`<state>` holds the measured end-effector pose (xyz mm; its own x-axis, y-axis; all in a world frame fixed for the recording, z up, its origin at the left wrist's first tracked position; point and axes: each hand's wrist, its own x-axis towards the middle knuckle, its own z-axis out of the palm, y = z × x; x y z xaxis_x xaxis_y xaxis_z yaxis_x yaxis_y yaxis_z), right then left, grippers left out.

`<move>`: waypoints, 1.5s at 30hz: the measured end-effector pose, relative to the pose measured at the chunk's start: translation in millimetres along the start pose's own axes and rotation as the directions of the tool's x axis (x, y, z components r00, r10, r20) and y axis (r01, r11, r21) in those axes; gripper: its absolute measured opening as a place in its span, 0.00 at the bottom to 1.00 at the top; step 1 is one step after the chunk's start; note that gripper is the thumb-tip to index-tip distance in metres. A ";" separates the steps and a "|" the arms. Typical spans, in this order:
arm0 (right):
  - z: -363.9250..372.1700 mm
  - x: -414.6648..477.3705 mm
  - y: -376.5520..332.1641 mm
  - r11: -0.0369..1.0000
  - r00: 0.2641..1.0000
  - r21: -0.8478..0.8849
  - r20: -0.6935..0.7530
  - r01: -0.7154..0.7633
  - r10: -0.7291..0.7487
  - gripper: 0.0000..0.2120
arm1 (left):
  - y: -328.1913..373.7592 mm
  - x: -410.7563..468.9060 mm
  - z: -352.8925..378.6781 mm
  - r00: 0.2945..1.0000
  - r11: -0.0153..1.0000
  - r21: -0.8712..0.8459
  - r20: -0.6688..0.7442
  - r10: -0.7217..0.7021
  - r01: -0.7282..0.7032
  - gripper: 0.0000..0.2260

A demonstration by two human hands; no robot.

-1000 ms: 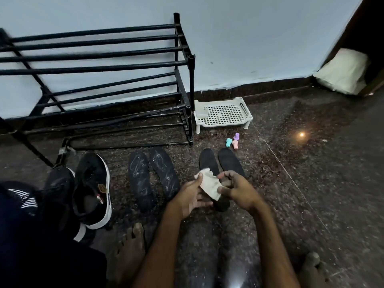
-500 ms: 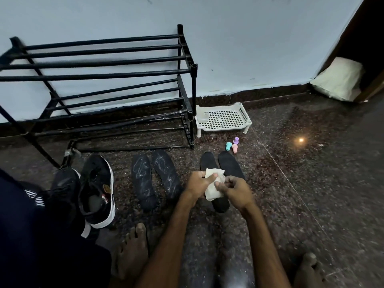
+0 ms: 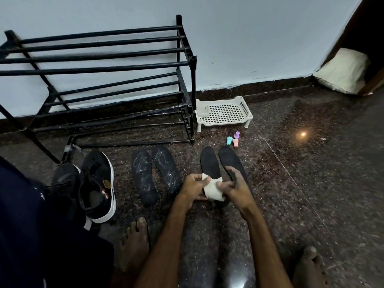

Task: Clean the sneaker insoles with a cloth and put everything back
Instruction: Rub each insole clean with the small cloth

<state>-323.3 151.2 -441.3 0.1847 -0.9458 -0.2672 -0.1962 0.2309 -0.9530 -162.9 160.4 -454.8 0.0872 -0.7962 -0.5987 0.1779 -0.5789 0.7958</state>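
While the white cloth [image 3: 212, 189] was held low over the dark stone floor [image 3: 311, 183], it was gripped from both sides. It was clasped by the curled fingers of the left hand [image 3: 194, 187], and its other edge was pinched by the thumb of the right hand [image 3: 234, 188], whose remaining fingers were bent and spread apart. The heel end of a clean black insole [image 3: 209, 163] was covered by the cloth; whether the two touched could not be told. A second clean insole [image 3: 230, 160] was laid just beside the first, partly hidden by the right hand. Further left, apart from the hands, a pair of dusty insoles [image 3: 143, 175] marked with pale streaks was laid side by side. Beyond those, two black sneakers [image 3: 97, 183] with white soles were set close together. A black metal shoe rack [image 3: 104, 59] was stood against the pale wall [image 3: 249, 38], and a white perforated tray [image 3: 224, 111] was placed just beside its end post. Three small pastel pieces [image 3: 233, 140] were grouped between the tray and the clean insoles. A cream pillow [image 3: 342, 71] was seen in the far right corner. Bare feet [image 3: 135, 244] were rested on the floor near the bottom edge.
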 end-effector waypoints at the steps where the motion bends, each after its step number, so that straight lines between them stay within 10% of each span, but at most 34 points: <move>1: 0.9 -0.4 -0.4 0.996 0.997 -0.074 0.066 0.047 -0.042 0.21 | -0.3 0.8 -2.0 1.000 1.000 -0.018 -0.013 0.007 -0.007 0.08; 8: 19.8 -2.3 -2.6 0.899 0.997 -0.435 -0.040 0.048 -0.073 0.08 | 1.9 4.1 -26.8 0.980 0.974 0.209 -0.160 0.118 -0.084 0.08; 13: 22.7 -3.0 5.4 0.966 0.999 -0.254 -0.024 -0.038 0.033 0.06 | -19.6 31.9 -95.4 0.813 0.981 0.191 -0.576 0.082 0.036 0.12; 18: 19.2 -0.6 20.2 0.928 0.985 -0.354 0.079 -0.119 0.156 0.04 | -48.0 70.0 -135.6 0.759 0.936 0.241 -0.650 -0.041 0.256 0.17; 26: 21.1 3.4 50.8 0.932 0.937 -0.235 0.149 -0.277 0.316 0.20 | -44.2 69.5 -116.9 0.811 0.906 0.303 -0.581 -0.070 0.294 0.12; 29: 25.2 -0.5 52.9 0.935 0.929 -0.201 0.169 -0.294 0.328 0.10 | -41.3 68.6 -110.1 0.833 0.933 0.247 -0.546 -0.090 0.263 0.12; 35: 30.9 2.1 57.0 0.931 0.935 -0.212 0.134 -0.296 0.328 0.05 | -27.2 55.0 -94.1 0.941 0.999 0.032 -0.340 -0.011 0.023 0.18; 45: 3.2 -3.7 -24.2 0.963 0.976 0.180 -0.051 -0.202 0.214 0.22 | 50.5 -15.1 -44.3 0.925 0.907 0.198 0.164 0.344 -0.372 0.17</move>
<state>-316.2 149.8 -417.7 0.0891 -0.8849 -0.4572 -0.0532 0.4541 -0.8893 -111.8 151.0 -409.6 -0.0192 -0.9640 -0.2651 -0.0648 -0.2634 0.9625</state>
